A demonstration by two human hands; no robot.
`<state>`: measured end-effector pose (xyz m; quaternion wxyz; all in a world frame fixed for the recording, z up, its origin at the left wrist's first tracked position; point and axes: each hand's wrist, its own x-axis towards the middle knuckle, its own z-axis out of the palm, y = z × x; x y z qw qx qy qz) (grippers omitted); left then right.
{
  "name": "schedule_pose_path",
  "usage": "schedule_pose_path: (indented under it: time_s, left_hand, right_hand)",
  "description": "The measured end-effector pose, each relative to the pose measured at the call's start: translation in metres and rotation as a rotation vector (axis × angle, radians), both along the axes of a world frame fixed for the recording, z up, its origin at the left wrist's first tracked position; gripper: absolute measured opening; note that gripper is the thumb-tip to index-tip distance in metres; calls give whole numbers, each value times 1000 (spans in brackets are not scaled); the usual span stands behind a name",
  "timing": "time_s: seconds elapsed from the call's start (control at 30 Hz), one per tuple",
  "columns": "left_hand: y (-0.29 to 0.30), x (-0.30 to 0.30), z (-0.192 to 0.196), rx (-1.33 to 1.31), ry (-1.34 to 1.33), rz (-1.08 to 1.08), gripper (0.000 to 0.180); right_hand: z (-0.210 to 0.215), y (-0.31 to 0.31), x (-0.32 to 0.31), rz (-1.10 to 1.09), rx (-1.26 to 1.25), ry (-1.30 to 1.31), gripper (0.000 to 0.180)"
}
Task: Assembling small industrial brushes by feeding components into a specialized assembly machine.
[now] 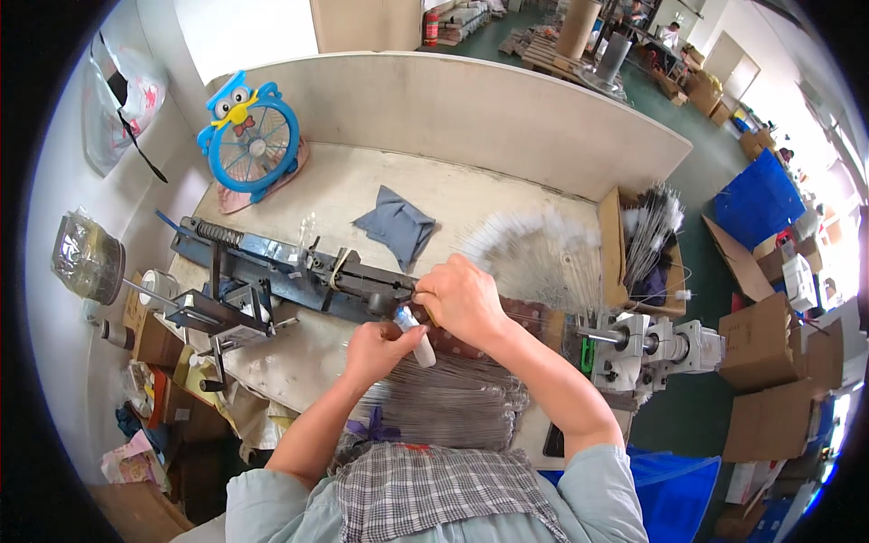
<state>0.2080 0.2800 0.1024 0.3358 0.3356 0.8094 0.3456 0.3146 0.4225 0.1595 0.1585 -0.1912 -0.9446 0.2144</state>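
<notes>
My left hand is closed round a small white tube-shaped bottle with a blue top, tilted up toward the right hand. My right hand is just above and to the right, its fingers pinched together at the near end of a long dark metal jig. What those fingers hold is hidden; a bit of yellow shows below them. Below both hands lies a thick bundle of thin metal wires on the bench. A brown dotted cloth lies under my right wrist.
A blue owl-shaped fan and a grey cloth sit farther back. White-tipped wires fan out at right, beside a cardboard box of wire pieces. A spindle machine stands at the right edge, a cranked metal frame at left.
</notes>
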Motion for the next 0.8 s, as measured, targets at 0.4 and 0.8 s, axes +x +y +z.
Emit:
schedule_pose_path:
  time_s: [0.4, 0.8]
  left_hand:
    - [9, 29, -30, 463, -299, 76, 14]
    - [-99, -73, -38, 548, -689, 828, 27]
  right_hand:
    - [-44, -18, 65, 15, -106, 114, 15]
    - [-51, -7, 48, 113, -106, 134, 14]
